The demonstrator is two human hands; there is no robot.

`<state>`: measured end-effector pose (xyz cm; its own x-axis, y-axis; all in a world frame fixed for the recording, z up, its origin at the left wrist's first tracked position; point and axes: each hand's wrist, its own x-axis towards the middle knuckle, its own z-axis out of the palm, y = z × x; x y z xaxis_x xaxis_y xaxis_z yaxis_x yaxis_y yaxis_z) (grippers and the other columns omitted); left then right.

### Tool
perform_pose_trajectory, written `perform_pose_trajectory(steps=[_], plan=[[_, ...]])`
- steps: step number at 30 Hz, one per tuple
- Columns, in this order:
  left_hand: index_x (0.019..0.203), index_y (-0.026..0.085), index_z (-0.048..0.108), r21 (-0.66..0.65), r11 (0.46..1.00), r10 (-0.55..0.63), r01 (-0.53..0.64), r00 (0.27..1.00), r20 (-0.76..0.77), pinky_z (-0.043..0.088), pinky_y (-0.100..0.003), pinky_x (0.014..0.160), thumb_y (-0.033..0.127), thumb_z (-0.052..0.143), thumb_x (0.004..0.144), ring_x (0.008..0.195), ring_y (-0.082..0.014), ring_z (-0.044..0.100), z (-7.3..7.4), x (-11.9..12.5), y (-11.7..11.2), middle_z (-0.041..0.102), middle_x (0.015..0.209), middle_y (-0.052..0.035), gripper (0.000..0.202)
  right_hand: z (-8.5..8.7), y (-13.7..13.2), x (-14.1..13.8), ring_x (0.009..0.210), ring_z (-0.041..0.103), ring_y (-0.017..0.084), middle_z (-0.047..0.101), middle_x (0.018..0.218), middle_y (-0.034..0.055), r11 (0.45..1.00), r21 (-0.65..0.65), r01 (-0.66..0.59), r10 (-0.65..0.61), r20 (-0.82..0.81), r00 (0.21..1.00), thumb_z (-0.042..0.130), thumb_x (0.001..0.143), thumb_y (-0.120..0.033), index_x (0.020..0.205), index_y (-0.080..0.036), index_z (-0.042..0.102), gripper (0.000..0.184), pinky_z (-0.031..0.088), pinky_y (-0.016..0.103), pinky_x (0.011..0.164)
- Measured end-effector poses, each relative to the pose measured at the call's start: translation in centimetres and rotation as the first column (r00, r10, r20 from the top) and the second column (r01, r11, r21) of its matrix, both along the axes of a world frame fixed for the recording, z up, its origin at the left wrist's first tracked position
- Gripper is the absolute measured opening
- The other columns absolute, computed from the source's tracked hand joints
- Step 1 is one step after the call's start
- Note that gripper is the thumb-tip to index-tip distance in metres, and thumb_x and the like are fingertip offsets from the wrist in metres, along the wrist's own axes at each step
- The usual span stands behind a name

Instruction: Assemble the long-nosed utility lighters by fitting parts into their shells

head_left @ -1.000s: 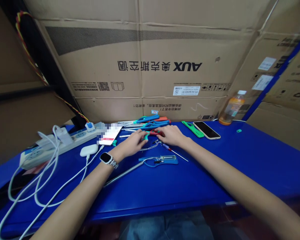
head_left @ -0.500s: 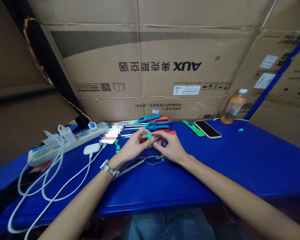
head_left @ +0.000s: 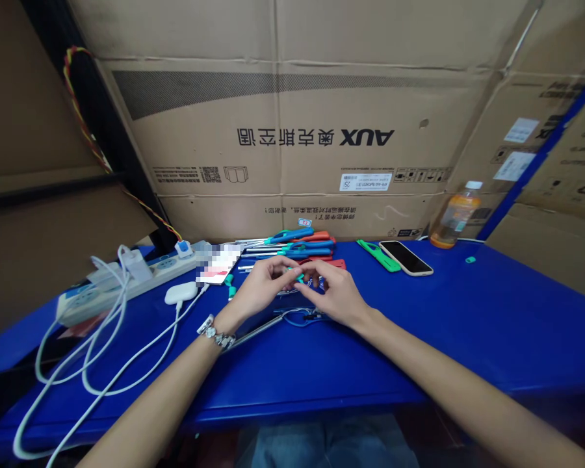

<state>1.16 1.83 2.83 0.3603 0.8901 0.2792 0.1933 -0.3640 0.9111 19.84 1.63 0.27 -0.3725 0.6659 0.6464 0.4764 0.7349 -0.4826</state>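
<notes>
Between the left hand (head_left: 263,285) and the right hand (head_left: 340,292), a small green piece (head_left: 300,277), partly hidden. Pinched there by thumb and finger of both, with the hands curled and only a little open. On the near side, on the blue table (head_left: 468,325), a metal stick (head_left: 258,333) with wires (head_left: 292,313). Behind, a pile of blue and red handles (head_left: 316,252). To the right, a green handle (head_left: 383,257), a phone (head_left: 405,258), a bottle (head_left: 455,221). To the left, a white power strip (head_left: 155,281).

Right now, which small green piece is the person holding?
The green piece where the left hand and right hand meet; the other small green pieces lie on the table, by the white card and right of the phone.
</notes>
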Motion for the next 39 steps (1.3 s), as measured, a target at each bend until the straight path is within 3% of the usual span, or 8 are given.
perform_pose_trajectory(steps=[7,10,15,19,22,25,29,39], plan=[[0.105,0.016,0.061,0.189,0.981,-0.026,0.044,0.995,-0.095,0.05,-0.028,0.072,0.04,0.06,0.091,0.076,-0.0162,0.065,0.7,-1.0,-0.4,0.069,0.079,-0.0031,0.028,0.4,0.3,-0.1,0.066,0.062,0.013,0.073,0.086,0.0045,0.949,-0.28,-0.145,0.073,-0.251,0.965,0.058,0.091,-0.039,0.1,-0.017,0.07,0.026,0.049,0.024,0.056],[0.111,0.018,0.065,0.391,0.92,0.069,0.039,0.963,-0.26,0.05,-0.028,0.074,0.033,0.06,0.093,0.079,-0.0162,0.064,0.9,-1.8,-0.3,0.069,0.087,-0.0036,0.024,0.6,0.5,-0.1,0.05,0.054,0.01,0.069,0.075,0.0025,0.861,-0.437,-0.262,0.089,-0.378,0.922,0.06,0.087,-0.047,0.091,-0.016,0.067,0.032,0.042,0.021,0.043],[0.109,0.022,0.069,0.652,0.742,0.14,0.154,0.916,-0.376,0.049,-0.032,0.085,0.027,0.054,0.097,0.097,-0.0186,0.061,1.0,-2.8,0.1,0.064,0.107,-0.0074,0.02,0.8,0.7,0.3,0.038,0.048,0.005,0.06,0.064,-0.0033,0.73,-0.573,-0.373,0.126,-0.423,0.897,0.067,0.079,-0.053,0.08,-0.015,0.062,0.038,0.037,0.019,0.038],[0.103,0.022,0.072,0.623,0.744,0.133,0.241,0.86,-0.492,0.049,-0.03,0.08,0.027,0.052,0.098,0.088,-0.0179,0.062,1.0,-2.7,-0.1,0.065,0.098,-0.0067,0.021,0.7,0.5,0.5,0.038,0.049,0.006,0.058,0.061,-0.0044,0.674,-0.645,-0.361,0.14,-0.368,0.919,0.066,0.08,-0.053,0.08,-0.015,0.063,0.038,0.039,0.02,0.04],[0.099,0.02,0.073,0.535,0.801,0.097,0.268,0.824,-0.558,0.049,-0.029,0.075,0.027,0.053,0.096,0.081,-0.0177,0.063,0.9,-2.6,-0.3,0.066,0.091,-0.0062,0.021,0.8,-0.3,1.2,0.046,0.051,0.008,0.063,0.065,-0.0008,0.793,-0.566,-0.226,0.137,-0.196,0.971,0.057,0.09,-0.046,0.08,-0.016,0.066,0.033,0.041,0.022,0.046],[0.095,0.019,0.073,0.393,0.879,0.015,0.271,0.807,-0.59,0.048,-0.029,0.071,0.025,0.055,0.094,0.076,-0.0172,0.063,0.5,-2.9,-0.5,0.069,0.086,-0.005,0.019,0.8,-1.7,2.6,0.071,0.059,0.014,0.068,0.079,0.0041,0.982,-0.18,-0.056,0.081,0.131,0.988,0.051,0.095,-0.032,0.088,-0.018,0.072,0.026,0.044,0.026,0.064],[0.089,0.019,0.074,0.304,0.917,-0.009,0.259,0.775,-0.632,0.049,-0.029,0.073,0.025,0.058,0.091,0.078,-0.0184,0.063,-0.3,-3.0,-0.7,0.069,0.088,-0.0056,0.017,0.3,-3.2,4.2,0.079,0.056,0.017,0.066,0.086,0.0074,0.984,0.125,-0.125,0.044,0.513,0.857,0.05,0.096,-0.03,0.103,-0.021,0.074,0.027,0.04,0.028,0.062],[0.087,0.019,0.075,0.246,0.934,0.013,0.26,0.662,-0.75,0.046,-0.027,0.071,0.018,0.057,0.09,0.075,-0.0171,0.061,0.0,-1.5,-2.1,0.067,0.085,-0.0048,0.018,-0.6,-3.4,4.2,0.074,0.061,0.014,0.065,0.088,0.0052,0.99,0.05,-0.13,0.08,0.558,0.826,0.049,0.097,-0.03,0.099,-0.019,0.075,0.028,0.041,0.026,0.06]])
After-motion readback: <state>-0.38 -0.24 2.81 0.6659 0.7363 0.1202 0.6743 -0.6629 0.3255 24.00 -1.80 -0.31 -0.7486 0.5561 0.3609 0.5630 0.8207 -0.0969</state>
